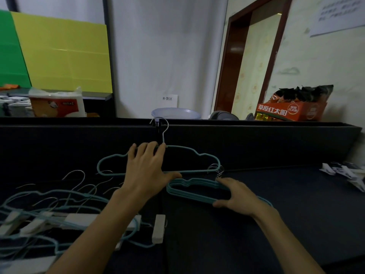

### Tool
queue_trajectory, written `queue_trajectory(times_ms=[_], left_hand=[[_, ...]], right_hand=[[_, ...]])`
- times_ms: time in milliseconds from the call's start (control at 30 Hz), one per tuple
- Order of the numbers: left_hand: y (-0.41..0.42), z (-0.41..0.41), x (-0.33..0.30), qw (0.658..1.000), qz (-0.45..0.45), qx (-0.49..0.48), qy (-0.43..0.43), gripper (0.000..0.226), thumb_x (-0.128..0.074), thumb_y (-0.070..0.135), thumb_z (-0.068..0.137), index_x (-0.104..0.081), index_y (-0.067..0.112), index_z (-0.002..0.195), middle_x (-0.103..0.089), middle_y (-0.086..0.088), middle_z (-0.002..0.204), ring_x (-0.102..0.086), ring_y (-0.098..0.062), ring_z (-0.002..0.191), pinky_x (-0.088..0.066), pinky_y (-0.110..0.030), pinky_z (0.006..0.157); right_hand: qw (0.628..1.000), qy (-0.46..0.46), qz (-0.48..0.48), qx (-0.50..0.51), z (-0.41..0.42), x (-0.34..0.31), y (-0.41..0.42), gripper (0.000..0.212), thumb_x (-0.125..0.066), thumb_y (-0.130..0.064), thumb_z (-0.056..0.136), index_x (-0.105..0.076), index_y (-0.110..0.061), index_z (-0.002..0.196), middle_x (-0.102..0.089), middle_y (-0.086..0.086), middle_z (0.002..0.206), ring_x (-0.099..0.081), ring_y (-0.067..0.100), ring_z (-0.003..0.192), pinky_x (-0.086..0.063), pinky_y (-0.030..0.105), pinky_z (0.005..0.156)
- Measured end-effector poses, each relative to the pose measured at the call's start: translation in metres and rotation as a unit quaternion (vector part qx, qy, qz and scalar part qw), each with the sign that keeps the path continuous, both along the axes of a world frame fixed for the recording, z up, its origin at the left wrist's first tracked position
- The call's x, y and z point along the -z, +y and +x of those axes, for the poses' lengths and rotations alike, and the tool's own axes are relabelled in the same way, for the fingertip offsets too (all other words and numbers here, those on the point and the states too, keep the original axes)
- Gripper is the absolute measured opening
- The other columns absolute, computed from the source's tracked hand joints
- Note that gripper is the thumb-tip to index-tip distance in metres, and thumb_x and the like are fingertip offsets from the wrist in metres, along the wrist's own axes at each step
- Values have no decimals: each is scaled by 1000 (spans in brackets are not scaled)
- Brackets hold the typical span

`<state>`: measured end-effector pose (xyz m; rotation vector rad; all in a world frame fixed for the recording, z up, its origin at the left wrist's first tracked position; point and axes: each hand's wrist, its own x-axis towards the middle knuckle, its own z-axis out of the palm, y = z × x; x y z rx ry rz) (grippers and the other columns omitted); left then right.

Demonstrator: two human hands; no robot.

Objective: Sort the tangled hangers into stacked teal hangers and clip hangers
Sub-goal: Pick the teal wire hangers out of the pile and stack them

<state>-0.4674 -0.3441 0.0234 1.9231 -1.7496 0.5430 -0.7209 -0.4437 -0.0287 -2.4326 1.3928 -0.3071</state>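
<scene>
Teal stack (194, 189) pinched in my right hand (240, 196), left hand (145, 167) gripping one more hanger (197, 155); tangled pile (51, 210) remains.

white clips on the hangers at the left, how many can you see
4 plainly show: two at the far left, a long one by the left forearm, one upright near the table seam. More may hide under the arm and tangle.

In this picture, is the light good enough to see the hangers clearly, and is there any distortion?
Head view: dim over the dark table, bright on the back wall. The single teal hanger under the left hand reads clearly; the tangled pile is soft and murky. Wide-angle lens bends the edges.
</scene>
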Motion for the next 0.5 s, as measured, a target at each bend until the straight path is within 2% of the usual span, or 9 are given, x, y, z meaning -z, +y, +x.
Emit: queue_trajectory(times_ms=[233, 267, 400, 500], left_hand=[[-16, -26, 4, 999, 21, 48, -13, 93, -60, 72, 68, -39, 17, 140, -44, -5, 138, -38, -27, 130, -19, -48, 112], [-19, -32, 3, 998, 26, 61, -16, 93, -60, 72, 68, -38, 18, 141, -44, -4, 139, -38, -26, 130, -20, -47, 112], [-33, -55, 4, 988, 83, 129, -33, 96, -57, 77, 66, -34, 22, 142, -40, 1, 141, -39, -20, 127, -33, -37, 106], [-43, -69, 8, 975, 154, 160, -28, 94, -56, 78, 66, -34, 24, 141, -41, 4, 139, -42, -17, 123, -41, -36, 96]], right_hand=[[996, -76, -33, 36, -39, -14, 7, 91, -65, -71, 64, -36, -31, 142, -39, -12, 142, -40, 11, 129, -38, 35, 106], [994, -85, -45, 51, -50, -17, 8, 88, -64, -69, 67, -37, -30, 141, -41, -11, 143, -41, 12, 130, -39, 36, 106], [983, -104, -105, 114, -92, -27, 15, 63, -62, -41, 86, -40, -20, 141, -43, -1, 144, -41, 16, 130, -37, 34, 106], [975, -118, -119, 148, -115, -29, 19, 57, -61, -36, 89, -43, -19, 140, -48, 0, 140, -45, 16, 126, -39, 30, 102]])
